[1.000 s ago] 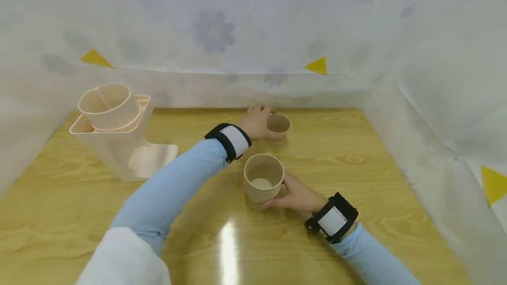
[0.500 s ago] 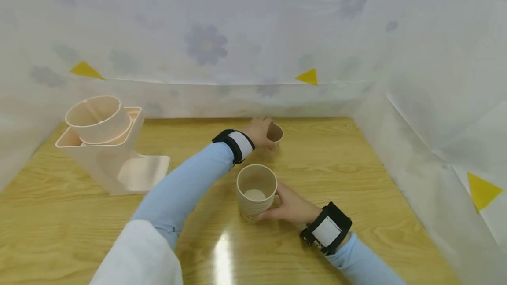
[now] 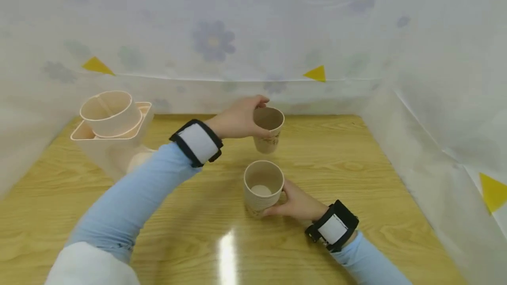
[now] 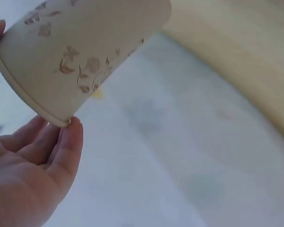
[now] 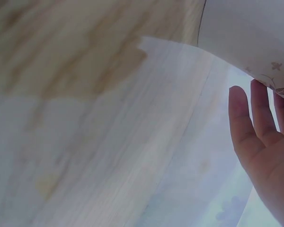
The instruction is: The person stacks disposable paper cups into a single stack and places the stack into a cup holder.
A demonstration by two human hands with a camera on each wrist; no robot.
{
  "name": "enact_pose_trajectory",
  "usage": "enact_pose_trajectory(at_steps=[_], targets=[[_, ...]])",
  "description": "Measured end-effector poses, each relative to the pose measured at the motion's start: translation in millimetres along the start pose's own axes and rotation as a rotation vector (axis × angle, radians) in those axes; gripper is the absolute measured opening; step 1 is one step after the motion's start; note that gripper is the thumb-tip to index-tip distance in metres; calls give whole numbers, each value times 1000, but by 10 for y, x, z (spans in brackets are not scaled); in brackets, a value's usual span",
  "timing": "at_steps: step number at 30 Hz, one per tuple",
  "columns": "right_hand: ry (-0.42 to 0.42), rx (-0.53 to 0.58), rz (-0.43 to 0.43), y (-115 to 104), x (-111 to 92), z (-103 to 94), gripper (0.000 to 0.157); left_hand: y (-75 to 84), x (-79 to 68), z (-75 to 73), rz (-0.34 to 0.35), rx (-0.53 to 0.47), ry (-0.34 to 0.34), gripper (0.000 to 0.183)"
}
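Note:
In the head view my left hand (image 3: pixel 241 118) grips a beige paper cup (image 3: pixel 266 142) by its rim, up above the far middle of the table. The left wrist view shows brown flower prints on this cup (image 4: pixel 92 52), with fingertips and thumb at the rim. Nearer to me stands a stack of nested paper cups (image 3: pixel 257 200), mouth up. My right hand (image 3: pixel 295 201) holds the stack from its right side, thumb in front and the other fingers mostly hidden behind. The right wrist view catches the printed side of the stack (image 5: pixel 246 38) against my fingers.
At the left stands a cream-coloured holder (image 3: pixel 99 153) with a round, open-topped container (image 3: pixel 108 115) set into its top. My left sleeve (image 3: pixel 130 201) covers part of its base. A flower-printed sheet (image 3: pixel 214 12) walls the wooden table (image 3: pixel 336 166) at the back and sides.
My left hand has lifted the single cup off the back of the table and brought it toward me, above and behind the stack. The right hand keeps its hold on the stack.

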State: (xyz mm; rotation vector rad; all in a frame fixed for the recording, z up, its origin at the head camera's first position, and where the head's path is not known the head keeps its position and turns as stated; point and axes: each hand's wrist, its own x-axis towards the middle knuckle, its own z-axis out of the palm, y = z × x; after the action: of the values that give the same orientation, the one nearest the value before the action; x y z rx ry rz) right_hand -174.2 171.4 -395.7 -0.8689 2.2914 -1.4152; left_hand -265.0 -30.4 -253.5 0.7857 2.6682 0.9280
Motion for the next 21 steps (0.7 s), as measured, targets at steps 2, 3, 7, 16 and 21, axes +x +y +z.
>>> enact_pose_trajectory(at_steps=[2, 3, 7, 16, 21], targets=[[2, -1, -2, 16, 1, -10, 79, 91, -197, -122, 46, -17, 7, 85], [6, -2, 0, 26, -4, -14, 79, 133, -288, -166, 72, -19, 9, 84], [-3, -12, 7, 52, -20, -32, 76, 225, -563, -220, 194, -5, -19, 81], [-25, -10, -13, 65, -19, -56, 77, 290, -747, -90, 234, -30, -77, 79], [-31, -2, -18, 64, -19, -62, 76, 286, -724, 74, 257, 48, -138, 79]])
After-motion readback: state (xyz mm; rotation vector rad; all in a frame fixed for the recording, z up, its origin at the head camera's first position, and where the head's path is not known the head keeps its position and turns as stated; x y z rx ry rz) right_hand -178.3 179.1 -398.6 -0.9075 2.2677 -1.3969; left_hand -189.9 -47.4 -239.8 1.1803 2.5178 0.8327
